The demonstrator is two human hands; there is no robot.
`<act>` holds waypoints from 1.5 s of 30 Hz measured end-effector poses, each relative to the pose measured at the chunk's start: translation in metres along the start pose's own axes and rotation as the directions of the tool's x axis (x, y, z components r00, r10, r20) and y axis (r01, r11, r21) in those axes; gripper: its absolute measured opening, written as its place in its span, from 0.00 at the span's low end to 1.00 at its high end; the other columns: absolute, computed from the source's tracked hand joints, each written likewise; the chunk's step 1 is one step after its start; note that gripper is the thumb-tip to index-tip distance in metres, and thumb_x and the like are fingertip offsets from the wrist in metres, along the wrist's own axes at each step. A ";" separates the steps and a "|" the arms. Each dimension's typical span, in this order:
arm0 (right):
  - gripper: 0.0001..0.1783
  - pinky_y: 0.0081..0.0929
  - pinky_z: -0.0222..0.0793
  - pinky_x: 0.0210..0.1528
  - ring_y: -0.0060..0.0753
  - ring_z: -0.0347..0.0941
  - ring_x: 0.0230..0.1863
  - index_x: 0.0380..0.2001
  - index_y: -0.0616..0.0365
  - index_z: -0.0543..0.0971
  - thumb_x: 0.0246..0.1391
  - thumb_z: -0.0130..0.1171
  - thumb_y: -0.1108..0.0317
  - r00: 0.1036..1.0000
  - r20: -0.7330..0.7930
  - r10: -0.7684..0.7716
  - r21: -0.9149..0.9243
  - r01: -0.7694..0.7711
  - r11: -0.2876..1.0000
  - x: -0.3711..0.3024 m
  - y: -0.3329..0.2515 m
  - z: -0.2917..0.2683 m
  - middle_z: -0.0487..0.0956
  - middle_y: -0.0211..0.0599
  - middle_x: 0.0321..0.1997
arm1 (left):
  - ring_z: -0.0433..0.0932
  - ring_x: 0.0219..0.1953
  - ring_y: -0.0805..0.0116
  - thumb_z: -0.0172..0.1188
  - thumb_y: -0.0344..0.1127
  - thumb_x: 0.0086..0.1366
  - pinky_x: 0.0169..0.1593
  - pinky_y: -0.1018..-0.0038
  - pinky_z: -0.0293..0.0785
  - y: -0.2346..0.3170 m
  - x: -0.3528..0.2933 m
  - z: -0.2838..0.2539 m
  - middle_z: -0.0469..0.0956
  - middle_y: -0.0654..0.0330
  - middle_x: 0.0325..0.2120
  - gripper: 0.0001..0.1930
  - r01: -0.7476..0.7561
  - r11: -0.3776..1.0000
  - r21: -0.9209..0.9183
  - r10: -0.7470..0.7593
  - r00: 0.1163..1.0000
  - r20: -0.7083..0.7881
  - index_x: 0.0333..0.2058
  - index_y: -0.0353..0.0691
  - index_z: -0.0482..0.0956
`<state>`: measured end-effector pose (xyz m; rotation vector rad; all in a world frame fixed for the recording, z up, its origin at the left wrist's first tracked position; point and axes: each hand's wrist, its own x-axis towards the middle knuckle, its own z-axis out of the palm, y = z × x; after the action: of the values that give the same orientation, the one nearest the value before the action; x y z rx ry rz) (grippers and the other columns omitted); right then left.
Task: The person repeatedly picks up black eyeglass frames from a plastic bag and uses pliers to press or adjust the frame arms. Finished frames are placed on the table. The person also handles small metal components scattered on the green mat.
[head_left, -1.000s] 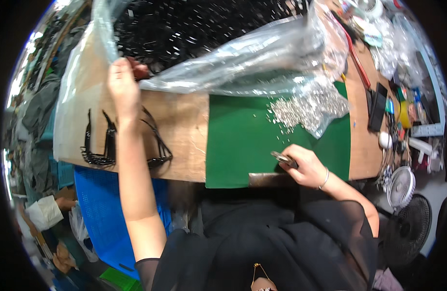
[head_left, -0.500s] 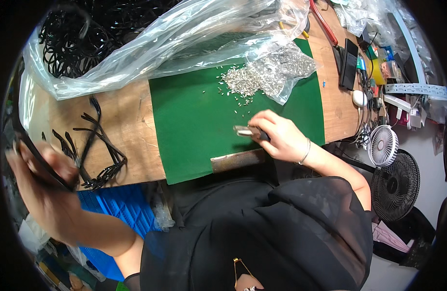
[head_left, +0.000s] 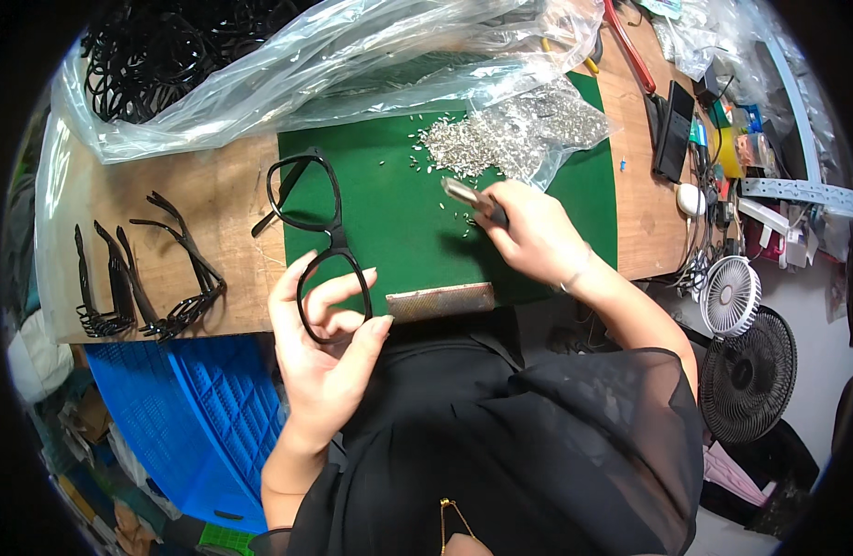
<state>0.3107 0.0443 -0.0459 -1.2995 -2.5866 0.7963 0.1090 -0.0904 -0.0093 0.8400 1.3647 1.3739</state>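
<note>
A black glasses frame (head_left: pixel 335 239) is held by one rim in my left hand (head_left: pixel 320 361), fingers and thumb around it, over the left part of the green mat (head_left: pixel 399 250). One temple juts out behind its upper rim. My right hand (head_left: pixel 538 232) grips a pair of pliers (head_left: pixel 468 195), whose metal jaws point up and left. Beyond the jaws lies a pile of small silvery pieces (head_left: pixel 454 144), some scattered loose. More of them fill a clear plastic bag (head_left: pixel 556 120). A flat worn metal strip (head_left: pixel 440 302) rests along the mat's near edge.
Stacked black glasses frames (head_left: pixel 181 310) stand at the table's left. A large clear bag (head_left: pixel 223 107) of black frames spreads across the back. To the right are red-handled pliers (head_left: pixel 630 51), a dark phone (head_left: pixel 674 132) and a white fan (head_left: pixel 730 296). A blue crate (head_left: pixel 186 417) sits below the table.
My left hand has come from the far left to the mat with the glasses frame. My right hand has shifted slightly up with the pliers, toward the silvery pieces.
</note>
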 end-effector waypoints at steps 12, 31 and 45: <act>0.10 0.38 0.63 0.33 0.49 0.67 0.31 0.29 0.60 0.69 0.38 0.53 0.76 0.995 0.001 -0.098 -0.051 0.098 0.994 0.017 0.007 0.027 0.68 0.44 0.27 | 0.73 0.34 0.75 0.58 0.13 0.46 0.40 0.80 0.71 -0.010 -0.001 0.004 0.63 0.46 0.48 0.48 -0.072 0.995 -0.062 0.081 0.986 0.149 0.60 0.40 0.35; 0.10 0.28 0.66 0.29 0.40 0.70 0.27 0.30 0.61 0.71 0.41 0.58 0.75 0.999 -0.007 -0.035 0.406 0.035 0.913 0.001 -0.038 0.003 0.71 0.41 0.26 | 0.73 0.36 0.73 0.57 0.14 0.47 0.41 0.80 0.72 -0.017 0.006 0.016 0.63 0.47 0.49 0.47 -0.232 0.972 0.039 0.232 0.973 0.016 0.59 0.40 0.35; 0.08 0.14 0.63 0.32 0.16 0.66 0.28 0.30 0.60 0.71 0.47 0.58 0.72 0.915 0.389 0.107 0.886 -0.403 0.231 -0.001 -0.079 -0.004 0.71 0.26 0.27 | 0.68 0.47 0.62 0.55 0.16 0.50 0.47 0.70 0.71 -0.024 0.006 0.030 0.62 0.47 0.51 0.44 -0.323 0.939 0.117 0.331 0.942 -0.053 0.59 0.41 0.36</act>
<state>0.2569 0.0072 -0.0018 -1.1461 -1.2700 2.2367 0.1394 -0.0788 -0.0300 1.1388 1.4073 1.6088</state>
